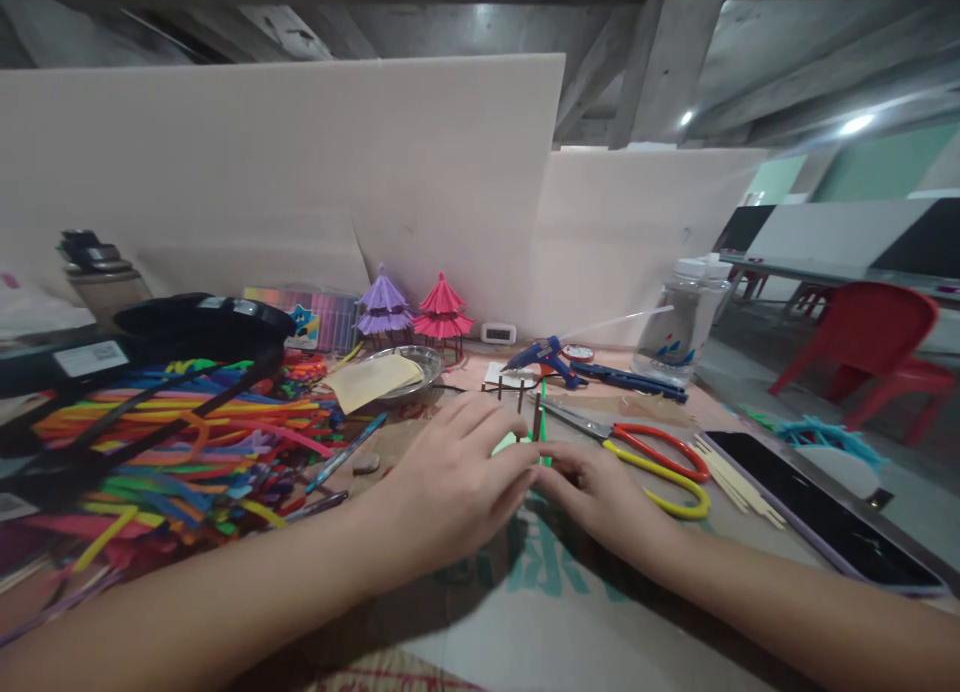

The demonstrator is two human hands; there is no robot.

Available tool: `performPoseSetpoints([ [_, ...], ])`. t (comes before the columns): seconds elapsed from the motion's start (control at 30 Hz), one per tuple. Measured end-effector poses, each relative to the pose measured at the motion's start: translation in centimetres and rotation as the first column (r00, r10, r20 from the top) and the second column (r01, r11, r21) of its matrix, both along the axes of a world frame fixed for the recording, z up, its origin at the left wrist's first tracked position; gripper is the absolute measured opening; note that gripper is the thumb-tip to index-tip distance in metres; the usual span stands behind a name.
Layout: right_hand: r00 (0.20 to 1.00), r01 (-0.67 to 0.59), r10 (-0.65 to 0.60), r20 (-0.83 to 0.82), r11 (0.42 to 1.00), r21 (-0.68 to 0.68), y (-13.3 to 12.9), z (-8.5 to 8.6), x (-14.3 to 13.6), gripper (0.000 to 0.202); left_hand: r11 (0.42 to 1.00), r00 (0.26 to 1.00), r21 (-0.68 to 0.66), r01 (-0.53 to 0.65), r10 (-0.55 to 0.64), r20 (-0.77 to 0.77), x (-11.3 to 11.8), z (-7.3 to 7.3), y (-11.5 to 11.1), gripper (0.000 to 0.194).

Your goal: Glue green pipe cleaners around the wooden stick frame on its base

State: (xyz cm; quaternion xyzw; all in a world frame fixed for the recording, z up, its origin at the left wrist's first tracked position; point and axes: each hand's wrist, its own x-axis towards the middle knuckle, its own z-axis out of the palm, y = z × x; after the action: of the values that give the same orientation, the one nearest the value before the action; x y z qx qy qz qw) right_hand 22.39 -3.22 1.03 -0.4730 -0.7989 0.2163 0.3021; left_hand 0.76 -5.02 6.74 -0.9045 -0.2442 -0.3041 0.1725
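Observation:
A small craft model with a pale green base (505, 442) and upright brown posts (538, 418) sits on the cardboard in front of me; much of it is hidden by my fingers. A bright green strip (545, 404) runs along its right side. My left hand (461, 467) curls over the near left part of the model, thumb and fingers closed on it. From the right, my right hand (592, 487) pinches its near edge, fingertips touching those of the left. Scissors (652, 457) with red and yellow handles lie just beyond my right hand.
Colourful pipe cleaners (172, 432) heap at left under a black strap. Purple (382, 307) and red (442, 312) roofed models stand behind, near a foil dish (431, 367). A blue glue gun (544, 357), pale sticks (739, 482), a phone (817, 512) and a bottle (679, 317) are at right.

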Motion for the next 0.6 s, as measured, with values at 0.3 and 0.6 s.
performPoseSetpoints([
  [0.3, 0.992, 0.102, -0.101, 0.077, 0.995, -0.017, 0.6, 0.7, -0.9, 0.037, 0.988, 0.972, -0.029, -0.152, 0.154, 0.178, -3.2, 2.6, 4.4, 0.025],
  [0.6, 0.996, 0.093, -0.093, -0.006, 0.996, -0.012, 0.9, 0.0, -1.6, 0.028, 0.991, 0.992, 0.087, -0.099, 0.091, 0.093, -1.6, 0.9, 3.8, 0.019],
])
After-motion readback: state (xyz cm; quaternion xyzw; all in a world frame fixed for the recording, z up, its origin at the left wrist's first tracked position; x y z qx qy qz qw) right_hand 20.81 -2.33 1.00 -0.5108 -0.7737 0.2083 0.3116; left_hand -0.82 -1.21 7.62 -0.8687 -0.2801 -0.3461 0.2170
